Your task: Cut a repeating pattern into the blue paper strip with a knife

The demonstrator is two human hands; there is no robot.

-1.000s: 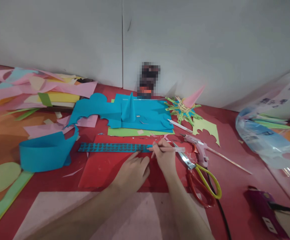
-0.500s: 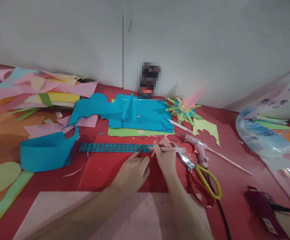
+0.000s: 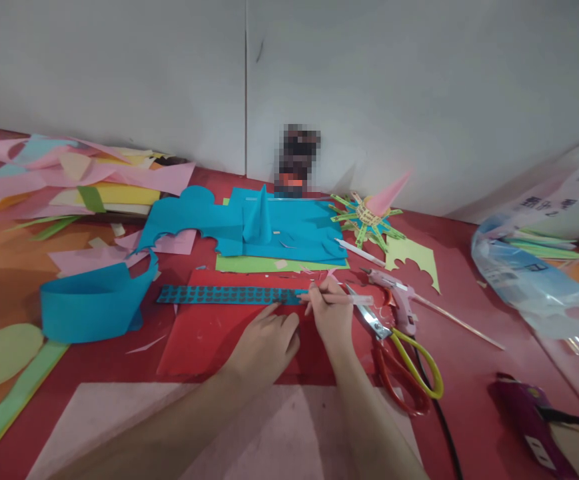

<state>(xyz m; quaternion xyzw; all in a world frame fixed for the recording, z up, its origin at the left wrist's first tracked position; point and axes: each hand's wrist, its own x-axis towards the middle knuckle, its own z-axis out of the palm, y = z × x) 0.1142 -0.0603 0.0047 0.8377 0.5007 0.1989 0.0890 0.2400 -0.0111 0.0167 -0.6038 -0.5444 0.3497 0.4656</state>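
Well, the right hand (image 3: 332, 317) pinched a pen (image 3: 345, 299) at the three-o'clock end of the strip (image 3: 229, 295), which the left hand (image 3: 264, 333) (half open, merely resting) touched at five o'clock. Scissors (image 3: 380, 330) lay at the pen's four o'clock.

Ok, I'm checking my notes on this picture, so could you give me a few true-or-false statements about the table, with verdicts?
1. The right hand holds a pen. True.
2. The scissors lie to the right of that hand. True.
3. The left hand grips the scissors. False: it rests at the lower edge of the patterned blue strip.
4. The strip lies wholly on the red sheet. False: its left end extends past the sheet.
5. The pink cone is right of the blue cone. True.
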